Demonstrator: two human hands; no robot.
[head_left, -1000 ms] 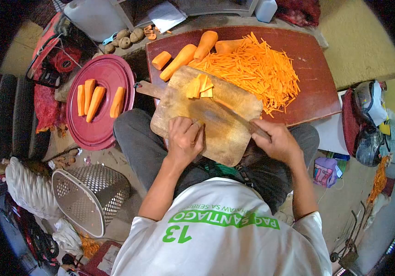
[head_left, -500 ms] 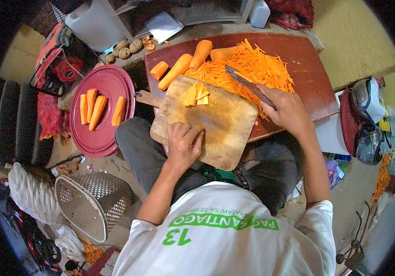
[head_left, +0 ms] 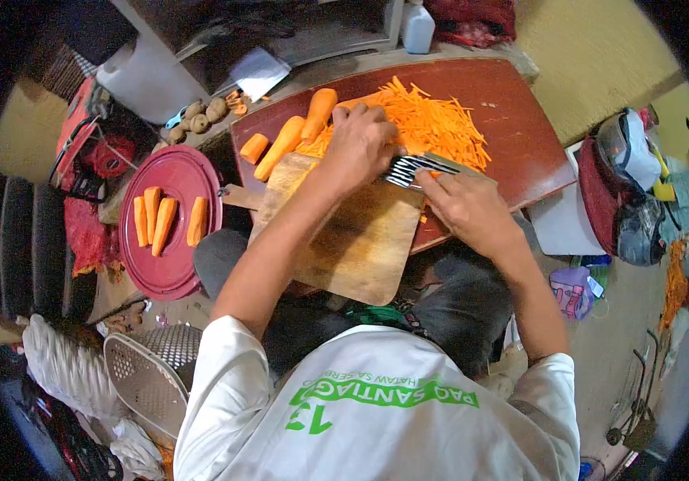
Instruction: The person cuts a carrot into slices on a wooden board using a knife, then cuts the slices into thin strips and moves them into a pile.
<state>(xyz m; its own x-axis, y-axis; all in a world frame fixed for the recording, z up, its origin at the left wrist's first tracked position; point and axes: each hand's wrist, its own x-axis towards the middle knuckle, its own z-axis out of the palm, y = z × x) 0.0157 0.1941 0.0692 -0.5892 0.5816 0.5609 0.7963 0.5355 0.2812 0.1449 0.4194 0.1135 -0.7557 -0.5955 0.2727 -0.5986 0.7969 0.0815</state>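
**Striped silver-and-black metal tool (head_left: 418, 171) in the right hand (head_left: 466, 210), over shredded orange carrot (head_left: 432, 122)**

At the left, a round, dark-red plastic lid (head_left: 164, 272) bears four peeled orange carrot pieces (head_left: 165, 220), three grouped together and one apart at their right. Nearer, a grey perforated plastic basket (head_left: 113, 350) lies tipped over.

Next comes the reddish-brown, flat-topped desk (head_left: 521, 120). At its far left are a short orange carrot chunk (head_left: 254, 148), a long slanting peeled carrot (head_left: 280, 150) and a thicker carrot (head_left: 319, 112).

A pale brown wooden cutting board (head_left: 360, 244) with a handle spans the desk's near edge, tilted in view. The left hand (head_left: 364, 146) is above its far part, fingers bent and drawn in close to the tool's left end; whether they pinch anything, I cannot tell.

The carrot shreds lie heaped on the desk beyond the board. The tool is over the board's far right edge, its near side pinched between the right hand's thumb and fingers.

Farther right, a small purple bag (head_left: 571, 293) is on the floor.
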